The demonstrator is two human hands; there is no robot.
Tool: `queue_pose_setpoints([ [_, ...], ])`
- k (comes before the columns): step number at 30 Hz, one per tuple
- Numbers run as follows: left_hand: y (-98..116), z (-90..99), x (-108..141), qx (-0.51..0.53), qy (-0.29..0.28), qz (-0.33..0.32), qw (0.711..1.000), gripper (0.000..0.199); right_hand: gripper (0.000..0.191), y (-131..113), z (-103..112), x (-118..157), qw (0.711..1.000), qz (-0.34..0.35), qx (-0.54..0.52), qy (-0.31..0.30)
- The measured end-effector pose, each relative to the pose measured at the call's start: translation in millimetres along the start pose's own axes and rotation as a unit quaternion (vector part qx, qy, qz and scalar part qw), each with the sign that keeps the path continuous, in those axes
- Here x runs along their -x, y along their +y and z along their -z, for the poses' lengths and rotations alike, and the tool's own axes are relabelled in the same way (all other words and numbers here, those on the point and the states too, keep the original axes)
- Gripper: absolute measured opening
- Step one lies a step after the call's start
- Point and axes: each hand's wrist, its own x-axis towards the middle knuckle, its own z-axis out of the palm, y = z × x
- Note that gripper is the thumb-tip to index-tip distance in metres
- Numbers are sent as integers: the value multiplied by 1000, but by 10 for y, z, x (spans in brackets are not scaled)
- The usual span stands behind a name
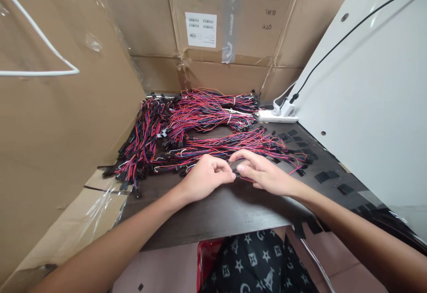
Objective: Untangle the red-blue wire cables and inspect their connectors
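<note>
My left hand is closed in a pinch over the front part of the dark table. Facing it, my right hand has thumb and forefinger curled together. Between the fingertips of both hands is a small black part of a wire harness, with a reddish wire showing under the right fingers. My fingers hide most of it. Just behind the hands lies a loose bundle of red, blue and black wire harnesses, with black connectors at the ends.
Tied harness bundles lie at the back, and another pile is on the left. Black tape pieces stick to the table at right. A white power strip sits near a white panel. Cardboard walls the left and back.
</note>
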Motion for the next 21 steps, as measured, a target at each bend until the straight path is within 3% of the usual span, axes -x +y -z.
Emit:
queue_pose_setpoints([
  [5,-27,46,-34,52,46,33,997,20,13,-15,7,23,960,175,199,90],
  [8,-8,45,-28,75,52,46,995,21,7,-29,-63,50,922,222,290,133],
  [11,2,26,-24,98,35,47,994,24,9,-17,-144,48,898,255,310,179],
  [16,-6,14,-25,116,11,48,992,31,15,6,-166,22,906,260,266,200],
  [21,-35,15,-28,39,3,12,999,31,13,3,-131,42,924,222,236,204],
])
